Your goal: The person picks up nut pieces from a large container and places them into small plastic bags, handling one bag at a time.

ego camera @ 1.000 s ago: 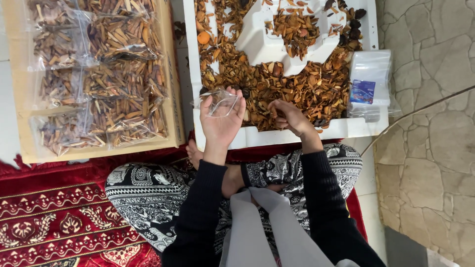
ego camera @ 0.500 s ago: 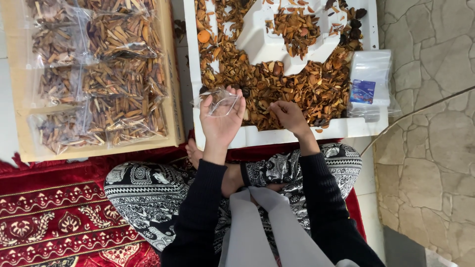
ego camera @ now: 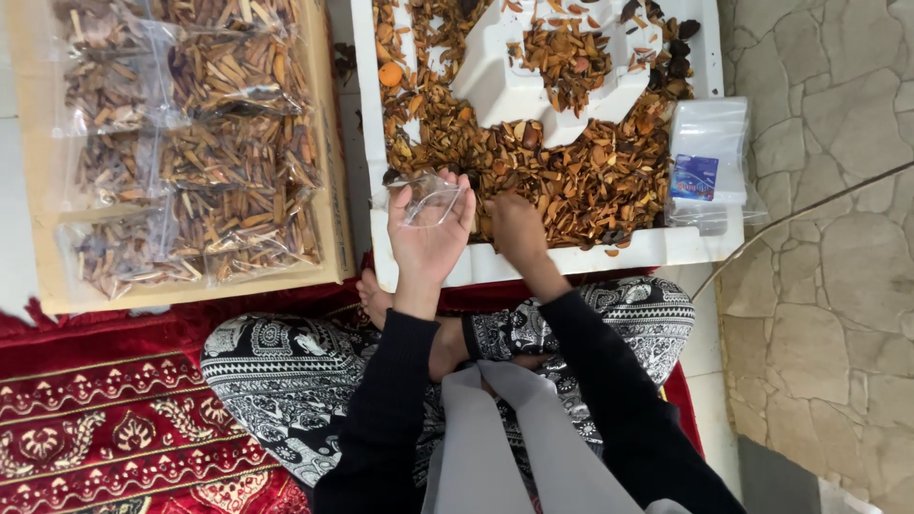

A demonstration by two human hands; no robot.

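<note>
My left hand [ego camera: 428, 236] holds a small clear plastic bag [ego camera: 430, 200] up over the near edge of a white foam tray [ego camera: 533, 265]. The tray is filled with brown and orange dried pieces [ego camera: 571, 181]. My right hand [ego camera: 517, 227] rests palm down in those pieces, just right of the bag, fingers curled into the pile. Whether it grips any pieces is hidden.
A cardboard box [ego camera: 328, 181] at left holds several clear bags of dried sticks [ego camera: 200, 162]. A stack of empty clear bags [ego camera: 709, 162] lies at the tray's right edge. A white raised foam block [ego camera: 505, 90] sits mid-tray. Red patterned rug [ego camera: 105, 419] lower left, stone floor [ego camera: 819, 266] right.
My right hand has moved slightly left through the pieces, closer to the bag. My left hand and the bag stay in place.
</note>
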